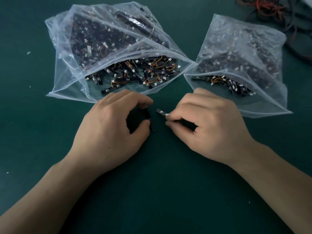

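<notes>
Pinching one black strip point(149, 119) each point(161, 112), the left hand point(111, 130) and right hand point(209, 125) sit just apart.

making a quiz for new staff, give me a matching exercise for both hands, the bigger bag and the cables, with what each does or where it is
Things:
1 left hand
2 right hand
3 bigger bag
4 cables

States:
a far right corner of the green table
b pinches a small board with a white connector
c grips a dark strip
d left of the smaller bag

Pairs: 1-c, 2-b, 3-d, 4-a
</notes>
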`<state>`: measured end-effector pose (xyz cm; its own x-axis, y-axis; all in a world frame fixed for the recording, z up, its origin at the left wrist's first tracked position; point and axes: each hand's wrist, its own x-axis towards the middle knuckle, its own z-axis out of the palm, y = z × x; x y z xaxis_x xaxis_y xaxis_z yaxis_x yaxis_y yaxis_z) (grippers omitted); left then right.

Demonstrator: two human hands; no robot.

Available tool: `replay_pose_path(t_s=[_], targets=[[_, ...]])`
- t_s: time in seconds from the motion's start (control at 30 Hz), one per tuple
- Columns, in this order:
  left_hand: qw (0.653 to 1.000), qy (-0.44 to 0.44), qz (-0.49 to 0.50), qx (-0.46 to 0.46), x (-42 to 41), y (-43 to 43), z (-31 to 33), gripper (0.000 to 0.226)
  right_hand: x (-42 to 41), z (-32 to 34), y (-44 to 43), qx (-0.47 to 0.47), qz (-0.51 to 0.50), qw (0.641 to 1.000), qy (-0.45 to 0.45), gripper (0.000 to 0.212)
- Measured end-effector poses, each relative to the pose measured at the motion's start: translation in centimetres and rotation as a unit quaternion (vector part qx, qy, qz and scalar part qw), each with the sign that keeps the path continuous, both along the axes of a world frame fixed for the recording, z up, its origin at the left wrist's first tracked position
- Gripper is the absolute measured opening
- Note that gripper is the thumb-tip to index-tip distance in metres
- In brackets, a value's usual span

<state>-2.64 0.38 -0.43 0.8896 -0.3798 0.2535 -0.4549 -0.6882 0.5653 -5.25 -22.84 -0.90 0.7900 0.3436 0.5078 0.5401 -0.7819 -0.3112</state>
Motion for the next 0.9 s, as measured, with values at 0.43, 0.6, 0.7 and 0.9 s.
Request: replay_pose_path(t_s=[0.43,0.6,0.7,0.9], targets=[[1.000,0.012,-0.002,0.016,-0.20,0.07,0.46,0.035,0.15,0.84,-0.31,0.034,-0.104,0.994,0.032,0.018],[0.999,0.013,-0.003,0.030,-0.31,-0.01,0.52,0.031,0.19,0.60,-0.26,-0.036,-0.197,0.975,0.101,0.020],[0.999,0.014,-0.006,0.032,-0.30,-0.01,0.58,0.032,0.28,0.54,-0.28,-0.007,-0.168,0.980,0.110,0.012],[1.000,0.011,-0.008,0.028,-0.22,0.01,0.45,0.033,0.47,0.58,-0.72,0.036,-0.087,0.983,0.160,0.030]])
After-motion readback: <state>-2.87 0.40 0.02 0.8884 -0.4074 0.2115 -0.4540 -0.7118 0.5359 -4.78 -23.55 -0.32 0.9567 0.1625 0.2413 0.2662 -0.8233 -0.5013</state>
